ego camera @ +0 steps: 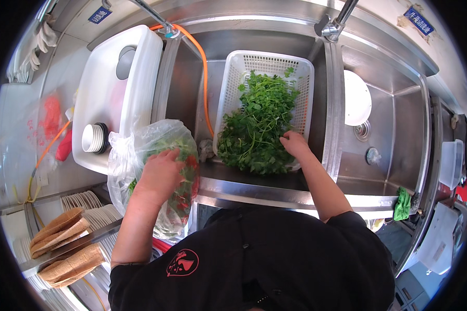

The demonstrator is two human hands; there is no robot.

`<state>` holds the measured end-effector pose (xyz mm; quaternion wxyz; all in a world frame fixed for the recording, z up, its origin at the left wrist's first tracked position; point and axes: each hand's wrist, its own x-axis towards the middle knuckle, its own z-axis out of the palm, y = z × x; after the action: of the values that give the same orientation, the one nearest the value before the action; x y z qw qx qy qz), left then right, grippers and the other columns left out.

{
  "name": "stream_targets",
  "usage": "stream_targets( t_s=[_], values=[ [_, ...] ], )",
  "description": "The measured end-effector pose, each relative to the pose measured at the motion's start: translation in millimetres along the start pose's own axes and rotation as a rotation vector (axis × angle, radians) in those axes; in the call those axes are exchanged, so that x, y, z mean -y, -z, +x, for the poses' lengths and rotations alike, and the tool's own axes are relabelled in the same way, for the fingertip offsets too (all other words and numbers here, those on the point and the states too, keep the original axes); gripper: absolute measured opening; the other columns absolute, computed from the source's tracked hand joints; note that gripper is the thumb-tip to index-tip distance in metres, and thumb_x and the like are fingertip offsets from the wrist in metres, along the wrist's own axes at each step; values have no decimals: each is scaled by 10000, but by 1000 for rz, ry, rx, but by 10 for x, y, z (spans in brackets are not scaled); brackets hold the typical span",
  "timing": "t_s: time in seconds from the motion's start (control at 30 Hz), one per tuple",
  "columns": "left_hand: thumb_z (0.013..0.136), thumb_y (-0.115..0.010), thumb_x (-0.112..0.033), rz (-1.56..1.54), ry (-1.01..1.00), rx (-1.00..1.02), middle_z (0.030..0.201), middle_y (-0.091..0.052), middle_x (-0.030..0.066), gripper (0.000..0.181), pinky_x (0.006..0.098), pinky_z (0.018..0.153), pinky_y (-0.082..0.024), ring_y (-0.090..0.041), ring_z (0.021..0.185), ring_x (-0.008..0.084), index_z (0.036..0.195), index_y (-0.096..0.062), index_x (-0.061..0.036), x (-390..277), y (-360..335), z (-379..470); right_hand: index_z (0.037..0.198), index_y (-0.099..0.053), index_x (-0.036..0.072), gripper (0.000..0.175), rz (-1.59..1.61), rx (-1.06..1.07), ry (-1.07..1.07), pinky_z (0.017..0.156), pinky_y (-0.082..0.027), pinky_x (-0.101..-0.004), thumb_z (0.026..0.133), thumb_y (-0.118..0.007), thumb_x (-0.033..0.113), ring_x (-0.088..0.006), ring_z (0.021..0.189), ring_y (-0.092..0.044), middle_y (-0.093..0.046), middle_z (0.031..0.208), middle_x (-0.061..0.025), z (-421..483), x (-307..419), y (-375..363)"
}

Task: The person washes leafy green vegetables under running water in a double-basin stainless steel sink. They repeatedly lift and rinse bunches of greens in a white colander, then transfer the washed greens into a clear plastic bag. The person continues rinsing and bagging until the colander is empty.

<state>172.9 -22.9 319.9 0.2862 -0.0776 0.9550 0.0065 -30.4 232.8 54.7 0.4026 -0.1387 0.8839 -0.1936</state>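
My left hand [162,173] lies palm down against a clear plastic bag [148,136] of leafy greens with red print on it. Its fingers are slightly spread; I cannot tell whether they press on the film or the leaves. The bag straddles the front left edge of the middle sink. Inside that sink, a white perforated plastic basket [308,77] holds a heap of cilantro-like leafy herbs [260,116]. At the heap's right side, near the basket wall, is my right hand [294,143]. Its fingers are bent and touch the leaves, their tips partly hidden.
An orange hose [205,77] runs down into the middle stainless sink [186,85]. A white tub [97,85] with stacked bowls [95,138] stands left. White plates [356,97] lie in the right sink, and a green cloth [402,204] hangs over its front edge. Racked plates [81,200] fill the lower left.
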Motion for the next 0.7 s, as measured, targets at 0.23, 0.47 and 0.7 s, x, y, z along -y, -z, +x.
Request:
stream_targets(
  t_s=[0.23,0.47,0.7],
  values=[
    [782,-655,-192,-68,-185,124,969,-633,151,175,438,758,-496,-605,928,343,827,-653,-23,-471,-140,1283,1200,-555,59,408,24,13,-43,932,-440,-445,887,-531,319,-323,1133,-536,-574,1224,-137,132,155,0],
    [762,-709,-213,-584,114,-85,1193,-575,180,639,432,847,-486,-600,999,348,1317,-431,-60,-477,-1408,2751,1248,-515,56,437,124,-5,-171,938,-440,-449,901,-513,322,-349,1147,-520,-546,1249,-173,380,81,-137],
    [729,-756,-141,-1097,340,-156,926,-666,98,640,326,618,-506,-629,671,193,1300,-478,-54,-288,-1466,2790,1284,-492,73,432,249,59,-196,925,-450,-448,922,-502,309,-304,1147,-521,-512,1296,-135,470,82,-132]
  ],
)
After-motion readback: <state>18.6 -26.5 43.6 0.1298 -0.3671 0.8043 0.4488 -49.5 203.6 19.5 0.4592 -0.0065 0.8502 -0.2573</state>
